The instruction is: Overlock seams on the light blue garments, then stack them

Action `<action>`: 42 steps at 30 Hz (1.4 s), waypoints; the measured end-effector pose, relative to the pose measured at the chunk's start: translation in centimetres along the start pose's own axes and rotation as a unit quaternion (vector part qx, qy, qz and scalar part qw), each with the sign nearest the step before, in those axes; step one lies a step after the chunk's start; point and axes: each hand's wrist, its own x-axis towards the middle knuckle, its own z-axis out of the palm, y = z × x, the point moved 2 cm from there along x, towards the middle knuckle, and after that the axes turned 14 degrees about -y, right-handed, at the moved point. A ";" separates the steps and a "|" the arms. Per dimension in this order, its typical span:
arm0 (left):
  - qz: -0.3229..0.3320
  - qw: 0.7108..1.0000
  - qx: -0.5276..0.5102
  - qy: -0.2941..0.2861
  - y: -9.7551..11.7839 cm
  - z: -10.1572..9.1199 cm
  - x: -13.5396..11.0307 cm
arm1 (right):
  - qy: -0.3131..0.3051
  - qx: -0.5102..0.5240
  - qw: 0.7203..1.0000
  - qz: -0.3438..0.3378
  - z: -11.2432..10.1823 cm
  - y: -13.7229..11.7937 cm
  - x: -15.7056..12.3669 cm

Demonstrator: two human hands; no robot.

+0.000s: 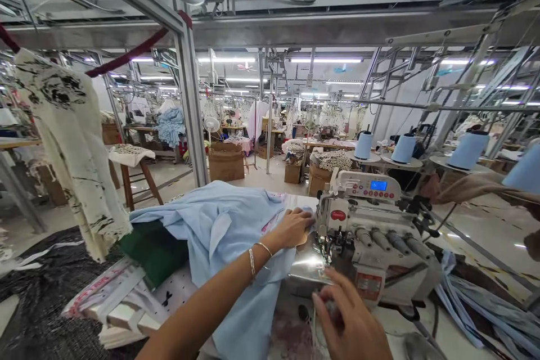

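A light blue garment (228, 225) lies in loose folds across the left of the sewing table. My left hand (295, 228) is on its right edge beside the overlock machine (358, 225), fingers bent over the cloth and thumb tucked low; the fingertips are partly hidden. Just in front of the shiny metal sewing plate (306, 270), my right hand (352, 318) is raised with thumb and forefinger apart. Nothing shows between them; its other fingers are curled and partly hidden. The machine's needle area (327, 244) sits between and beyond both hands.
Blue thread cones (403, 149) stand behind the machine. Blue fabric strips (485, 298) hang at right. A dark green cloth (156, 253) and white printed bundles (126, 298) lie at left. A patterned cream fabric (80, 152) hangs beside a metal post (189, 107). A stool (135, 174) stands beyond.
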 end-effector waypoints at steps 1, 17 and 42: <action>0.003 1.000 -0.007 -0.002 0.1 -0.1 -0.5 | -0.034 0.048 0.998 0.018 0.7 0.2 -1.1; -0.133 0.931 -0.266 0.214 0.1 -9.9 -0.9 | -0.055 0.579 0.789 0.200 3.6 -2.5 -1.5; -0.151 0.984 0.007 -0.098 -4.4 -0.3 2.7 | -0.018 0.621 0.728 0.291 1.8 3.8 -0.6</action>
